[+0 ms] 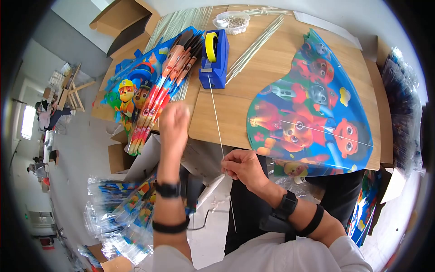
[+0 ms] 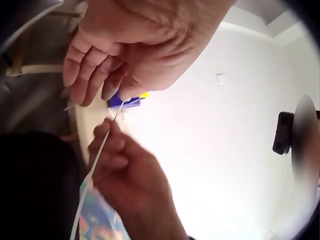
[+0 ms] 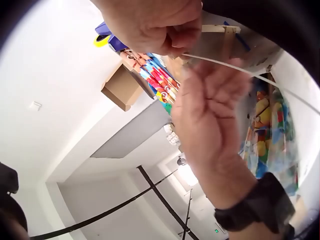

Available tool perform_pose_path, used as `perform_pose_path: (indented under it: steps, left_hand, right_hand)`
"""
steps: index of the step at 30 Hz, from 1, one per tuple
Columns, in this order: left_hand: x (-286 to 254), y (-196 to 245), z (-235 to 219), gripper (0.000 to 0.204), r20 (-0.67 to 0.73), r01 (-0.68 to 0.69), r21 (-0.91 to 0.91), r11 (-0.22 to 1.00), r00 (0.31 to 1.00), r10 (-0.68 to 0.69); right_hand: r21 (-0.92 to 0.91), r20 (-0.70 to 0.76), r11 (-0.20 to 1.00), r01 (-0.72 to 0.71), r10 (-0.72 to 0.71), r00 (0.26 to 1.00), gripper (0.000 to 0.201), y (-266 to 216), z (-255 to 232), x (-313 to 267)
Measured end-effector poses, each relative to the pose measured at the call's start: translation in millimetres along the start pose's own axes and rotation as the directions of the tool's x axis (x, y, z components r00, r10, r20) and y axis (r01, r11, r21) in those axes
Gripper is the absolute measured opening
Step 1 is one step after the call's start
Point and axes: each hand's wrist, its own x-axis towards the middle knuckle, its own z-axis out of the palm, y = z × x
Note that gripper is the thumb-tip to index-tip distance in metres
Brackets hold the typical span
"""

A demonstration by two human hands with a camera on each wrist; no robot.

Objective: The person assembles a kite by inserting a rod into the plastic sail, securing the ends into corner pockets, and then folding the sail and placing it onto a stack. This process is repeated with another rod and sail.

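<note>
A thin white rod (image 1: 216, 113) slants down from the front of the blue tape dispenser (image 1: 219, 59) past the table edge. My right hand (image 1: 244, 168) pinches it between thumb and fingers, also seen in the right wrist view, where that hand (image 3: 155, 25) is at the top. My left hand (image 1: 174, 124), blurred, is left of the rod, apart from it. In the right wrist view the left hand (image 3: 212, 110) has relaxed fingers and holds nothing visible. On the table's right lies a printed cartoon film sheet (image 1: 312, 109), with a thin rod (image 1: 333, 134) across it.
Rolled and folded printed pieces (image 1: 140, 86) lie at the table's left. Behind are loose rods (image 1: 256, 47) and a clear tub (image 1: 232, 22) of small parts. Cardboard boxes (image 1: 118, 156) and plastic-wrapped packs (image 1: 120, 217) are below left; more packs (image 1: 403, 109) are at right.
</note>
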Motion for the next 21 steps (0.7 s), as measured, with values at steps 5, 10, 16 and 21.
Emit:
perform_pose_path:
  steps: [5,10,16,21]
  left_hand:
    - [121.8,9.7,39.0,0.014,0.141,0.119,-0.002,0.993,0.983,-0.117]
    - [147.5,20.8,63.0,0.009,0.228,0.224,0.008,0.975,0.948,-0.22]
    - [138.2,21.2,69.7,0.009,0.123,0.003,0.059,0.998,0.992,-0.011]
    - [36.0,49.1,24.1,0.015,0.291,0.197,-0.337,0.921,0.952,-0.097]
  right_hand:
    - [-0.007,-0.014,1.0,-0.021,0.021,1.0,0.006,-6.0,0.1,5.0]
    - [0.018,-0.023,1.0,-0.021,0.021,1.0,0.006,-6.2,3.1,6.0]
    - [-0.009,-0.034,1.0,0.007,-0.008,0.999,0.008,-4.8,3.8,8.1]
    - [-0.036,-0.037,0.999,-0.012,0.01,0.999,0.008,-6.5,5.5,13.5]
